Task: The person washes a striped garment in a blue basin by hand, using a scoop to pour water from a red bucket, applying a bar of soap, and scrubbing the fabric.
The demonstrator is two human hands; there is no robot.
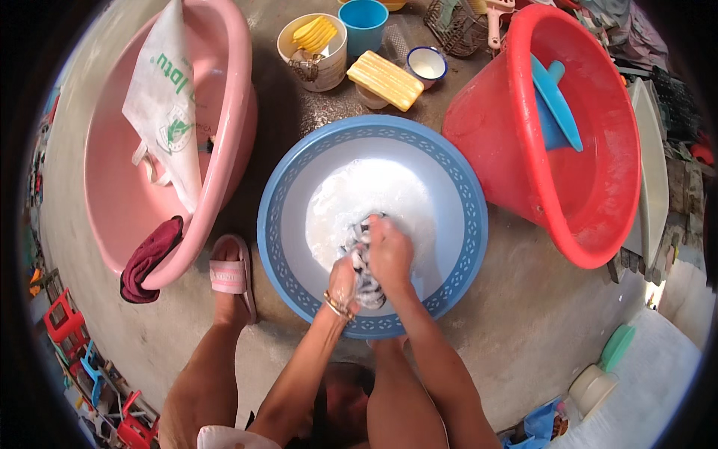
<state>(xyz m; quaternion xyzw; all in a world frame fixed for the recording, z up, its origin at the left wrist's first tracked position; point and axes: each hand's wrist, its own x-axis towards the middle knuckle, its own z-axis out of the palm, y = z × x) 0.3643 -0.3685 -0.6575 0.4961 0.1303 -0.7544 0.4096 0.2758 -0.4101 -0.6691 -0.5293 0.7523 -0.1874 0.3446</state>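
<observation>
A round blue plastic basin (273, 185) with a patterned rim stands on the floor before me. Cloudy, sudsy water (342, 196) lies in its bottom. Over that water, a bunched black-and-white cloth (368, 280) is squeezed between my two hands. My left hand (343, 280), with bracelets at the wrist, grips the cloth's nearer left side. Slightly farther away, my right hand (390, 250) is closed around its right side. Both hands are a little blurred, and the cloth's full shape is hidden in the folds.
Left stands a pink tub (238, 112) holding a white printed bag (162, 112), a maroon cloth (147, 258) over its rim. A tilted red tub (482, 129) holds a blue scoop (552, 112). Behind the basin are a yellow soap bar (385, 80), a white bucket (320, 73) and an enamel mug (426, 64).
</observation>
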